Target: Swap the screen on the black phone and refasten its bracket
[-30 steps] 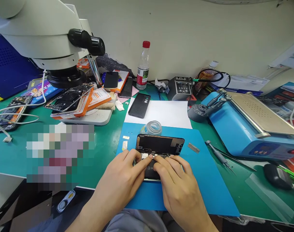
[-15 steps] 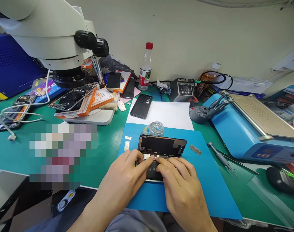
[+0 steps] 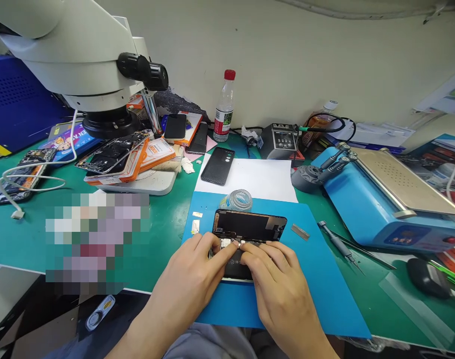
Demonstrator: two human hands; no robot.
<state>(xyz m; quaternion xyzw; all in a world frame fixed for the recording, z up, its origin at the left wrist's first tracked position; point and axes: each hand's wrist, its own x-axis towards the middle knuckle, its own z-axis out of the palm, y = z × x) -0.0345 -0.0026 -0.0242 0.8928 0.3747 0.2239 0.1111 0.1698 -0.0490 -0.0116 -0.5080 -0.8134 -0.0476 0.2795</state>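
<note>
An opened smartphone lies on the blue mat, its battery and inner parts showing. Its screen is raised along the far side and leans by a small glass jar. My left hand grips the phone's left side, with one fingertip at the connector area by the screen's lower edge. From the right, my right hand is curled over the phone, and its fingertip meets the left one at that same spot. What lies under the fingertips is too small to make out.
At the left a microscope overhangs stacked phone parts and orange boxes. A screwdriver and tweezers lie right of the blue mat. Beyond them stands a blue heating plate machine. A bottle stands behind.
The view has shifted slightly. Both hands stay on the phone, with fingertips at nearly the same place.
</note>
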